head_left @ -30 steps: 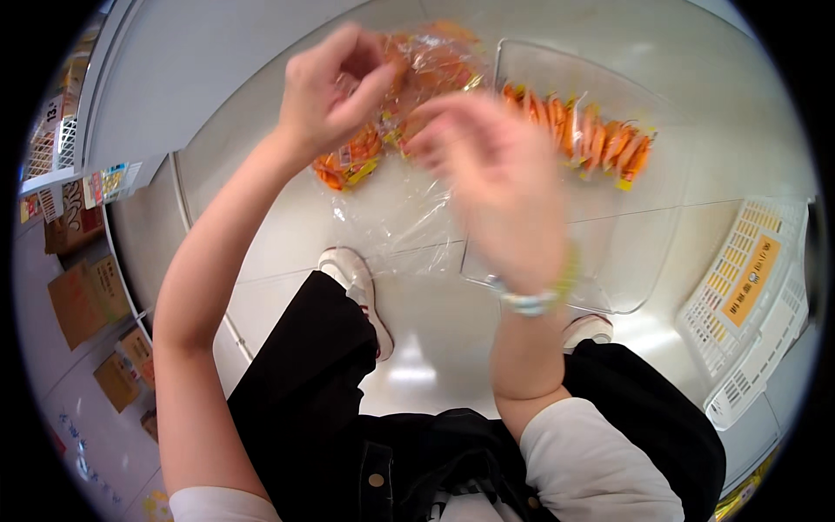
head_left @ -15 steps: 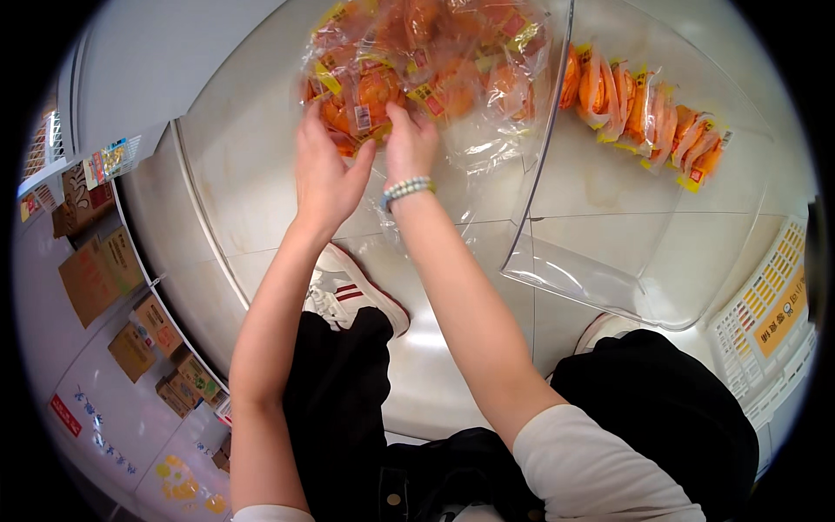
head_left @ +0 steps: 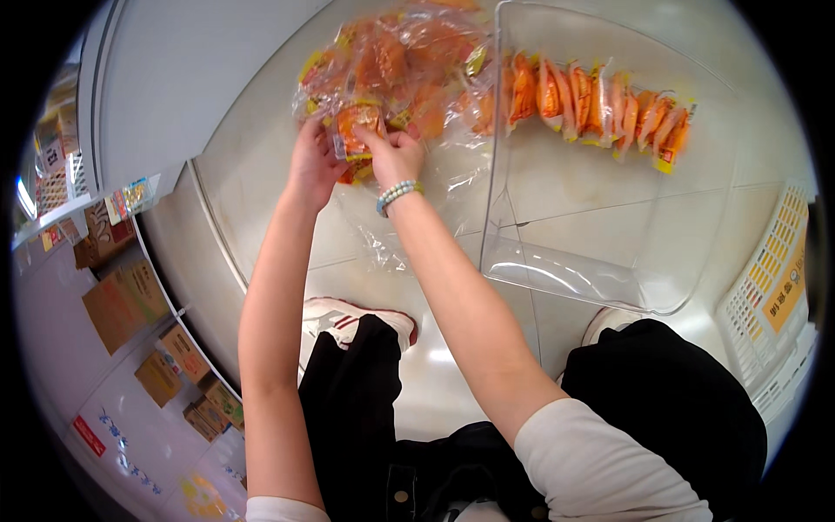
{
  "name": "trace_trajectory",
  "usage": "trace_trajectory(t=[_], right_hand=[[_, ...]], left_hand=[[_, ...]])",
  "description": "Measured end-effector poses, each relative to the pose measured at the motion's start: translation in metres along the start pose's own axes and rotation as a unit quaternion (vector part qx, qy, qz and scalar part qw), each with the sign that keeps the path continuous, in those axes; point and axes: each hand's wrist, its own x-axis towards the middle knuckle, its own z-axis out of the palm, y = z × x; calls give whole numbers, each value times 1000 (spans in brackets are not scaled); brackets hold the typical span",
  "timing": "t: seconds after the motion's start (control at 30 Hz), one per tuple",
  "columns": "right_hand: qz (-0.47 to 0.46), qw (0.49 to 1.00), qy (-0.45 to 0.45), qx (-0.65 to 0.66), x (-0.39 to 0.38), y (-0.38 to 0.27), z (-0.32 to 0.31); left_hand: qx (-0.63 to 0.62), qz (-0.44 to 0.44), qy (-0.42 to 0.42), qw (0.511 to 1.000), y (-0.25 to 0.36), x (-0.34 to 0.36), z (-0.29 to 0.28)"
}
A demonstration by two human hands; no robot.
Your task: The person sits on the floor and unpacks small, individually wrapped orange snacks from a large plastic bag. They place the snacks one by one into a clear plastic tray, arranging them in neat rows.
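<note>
A sealed packet of orange food (head_left: 358,129) with yellow edges is held upright between my hands, in front of the big pile. My right hand (head_left: 397,158), with a beaded bracelet at the wrist, presses its thumb on the packet's face. At the packet's left edge, my left hand (head_left: 315,163) has its fingers curled; they are partly hidden. Behind lies a large clear plastic bag (head_left: 383,239) full of similar packets (head_left: 378,56), its loose film spread towards me. To the right, a clear plastic bin (head_left: 565,283) contains a row of the same packets (head_left: 600,104), standing on edge.
A white slatted basket (head_left: 739,322) stands at the far right. My shoes (head_left: 361,320) rest on the tiled floor (head_left: 435,383) by the bag and bin. At the left are a grey panel (head_left: 183,70) and cardboard boxes (head_left: 126,304).
One packet now shows raised between my hands, which were spread on the pile before. My left hand has closed in on its edge. The view has shifted, so the bin appears farther left.
</note>
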Motion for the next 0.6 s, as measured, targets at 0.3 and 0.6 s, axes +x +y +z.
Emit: trace_trajectory(t=[0.3, 0.6], right_hand=[[-123, 989, 56, -53, -56, 36, -21], [-85, 980, -170, 50, -128, -12, -41]], left_hand=[[215, 23, 15, 976, -3, 27, -2], [379, -16, -44, 924, 37, -23, -46]])
